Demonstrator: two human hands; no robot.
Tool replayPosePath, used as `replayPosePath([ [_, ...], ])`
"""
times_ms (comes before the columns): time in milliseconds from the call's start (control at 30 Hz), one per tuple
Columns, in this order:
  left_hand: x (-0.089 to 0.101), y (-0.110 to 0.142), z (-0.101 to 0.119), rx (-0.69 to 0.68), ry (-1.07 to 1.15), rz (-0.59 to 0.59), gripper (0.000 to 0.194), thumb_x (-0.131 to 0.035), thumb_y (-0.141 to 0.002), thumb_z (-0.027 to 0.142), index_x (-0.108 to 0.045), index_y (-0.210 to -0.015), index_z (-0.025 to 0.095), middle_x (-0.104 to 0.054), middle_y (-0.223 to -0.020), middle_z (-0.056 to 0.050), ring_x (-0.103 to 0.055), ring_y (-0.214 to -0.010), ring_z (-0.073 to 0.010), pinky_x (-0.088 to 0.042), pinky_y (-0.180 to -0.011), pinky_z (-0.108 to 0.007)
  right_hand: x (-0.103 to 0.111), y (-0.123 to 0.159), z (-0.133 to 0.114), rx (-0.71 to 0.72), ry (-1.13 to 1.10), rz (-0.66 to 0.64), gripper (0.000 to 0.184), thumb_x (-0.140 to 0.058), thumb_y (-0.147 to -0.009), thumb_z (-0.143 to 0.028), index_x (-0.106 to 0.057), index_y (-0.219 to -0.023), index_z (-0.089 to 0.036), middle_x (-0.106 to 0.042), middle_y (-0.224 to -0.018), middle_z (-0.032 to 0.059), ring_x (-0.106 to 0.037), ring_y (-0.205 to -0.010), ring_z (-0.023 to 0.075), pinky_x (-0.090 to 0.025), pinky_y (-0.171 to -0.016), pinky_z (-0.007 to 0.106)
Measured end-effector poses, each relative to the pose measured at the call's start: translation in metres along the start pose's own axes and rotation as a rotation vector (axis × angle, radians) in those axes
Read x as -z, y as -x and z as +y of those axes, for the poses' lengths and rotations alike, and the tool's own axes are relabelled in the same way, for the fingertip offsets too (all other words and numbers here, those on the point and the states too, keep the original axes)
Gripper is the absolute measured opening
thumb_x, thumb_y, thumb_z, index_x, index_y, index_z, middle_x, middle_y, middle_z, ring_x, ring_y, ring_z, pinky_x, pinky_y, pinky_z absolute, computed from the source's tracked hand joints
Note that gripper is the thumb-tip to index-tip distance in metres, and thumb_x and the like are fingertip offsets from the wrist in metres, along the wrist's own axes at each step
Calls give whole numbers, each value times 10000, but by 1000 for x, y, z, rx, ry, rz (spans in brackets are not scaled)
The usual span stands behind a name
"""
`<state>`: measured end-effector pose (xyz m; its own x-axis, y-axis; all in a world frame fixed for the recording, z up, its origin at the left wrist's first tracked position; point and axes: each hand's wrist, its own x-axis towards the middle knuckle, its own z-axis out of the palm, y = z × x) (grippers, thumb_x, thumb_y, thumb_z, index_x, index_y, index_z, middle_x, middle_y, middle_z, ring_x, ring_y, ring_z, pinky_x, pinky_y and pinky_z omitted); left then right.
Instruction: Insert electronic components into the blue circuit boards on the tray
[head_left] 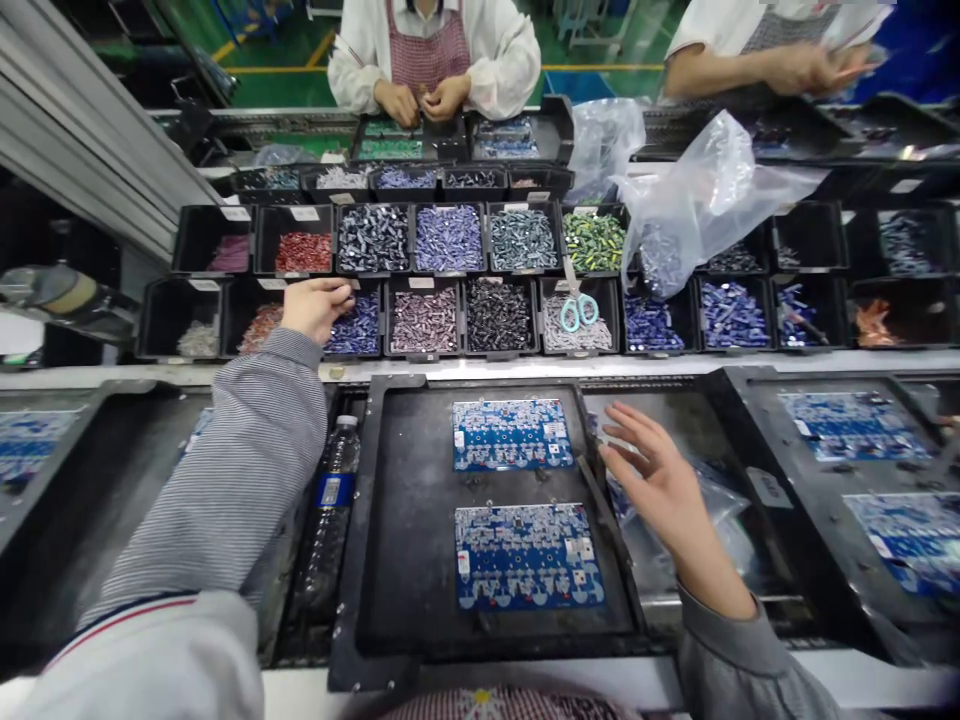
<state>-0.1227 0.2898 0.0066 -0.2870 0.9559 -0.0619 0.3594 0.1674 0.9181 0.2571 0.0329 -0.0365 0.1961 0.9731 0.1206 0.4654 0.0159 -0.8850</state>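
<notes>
Left hand [316,308] reaching into black plastic bin [379,320] of small blue cylindrical components [360,330], fingers curling at bin's edge; whether grip is clenching anything is hidden by hand. Right hand [660,490] hovering released, fingers splaying, beside matte black tray [371,530] carrying two blue circuit boards [512,434], long axes lying crosswise on bench [480,368]. Striped knit sleeve [240,480] covering left forearm.
</notes>
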Motion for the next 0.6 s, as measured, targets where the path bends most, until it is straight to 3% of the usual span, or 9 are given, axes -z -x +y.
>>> replayPosePath([
  [100,8,1,9,229,430,-114,241,-398,-846,-2,-553,-723,136,-597,-761,-60,-608,-765,-111,-513,-723,-210,1,1,-2,54,76,40,288,-578,-834,-300,-634,-1114,-262,-541,-1268,85,-595,-1056,214,-541,-867,406],
  [200,18,20,19,305,673,-235,319,-321,-902,44,-547,-699,141,-577,-731,-67,-596,-723,-116,-507,-665,-213,4,2,-5,99,162,137,232,-570,-839,-300,-669,-1043,-254,-597,-1209,77,-594,-1059,224,-526,-874,418],
  [300,23,68,27,324,828,-393,328,-324,-933,122,-565,-711,140,-579,-738,-68,-588,-704,-126,-493,-610,-225,8,5,-5,77,157,210,244,-557,-845,-311,-666,-1044,-223,-654,-1109,86,-634,-970,216,-522,-868,429],
  [400,18,140,27,513,846,-554,312,-367,-940,148,-605,-740,121,-615,-813,-92,-600,-732,-128,-473,-553,-196,5,14,-18,117,196,272,279,-544,-855,-297,-638,-1103,-208,-686,-1029,88,-650,-902,211,-506,-878,451],
  [467,10,191,20,645,772,-682,261,-436,-924,148,-649,-783,92,-635,-878,-119,-604,-754,-125,-463,-547,-173,-4,27,-37,246,239,196,260,-551,-854,-263,-639,-1097,-235,-685,-1032,75,-636,-931,217,-494,-886,456],
  [600,-9,265,-4,764,627,-918,114,-663,-793,137,-708,-870,65,-605,-731,-57,-511,-605,-62,-405,-511,-139,-31,56,-71,453,169,-251,213,-557,-855,-193,-659,-1022,-277,-683,-913,33,-617,-870,200,-522,-784,402],
])
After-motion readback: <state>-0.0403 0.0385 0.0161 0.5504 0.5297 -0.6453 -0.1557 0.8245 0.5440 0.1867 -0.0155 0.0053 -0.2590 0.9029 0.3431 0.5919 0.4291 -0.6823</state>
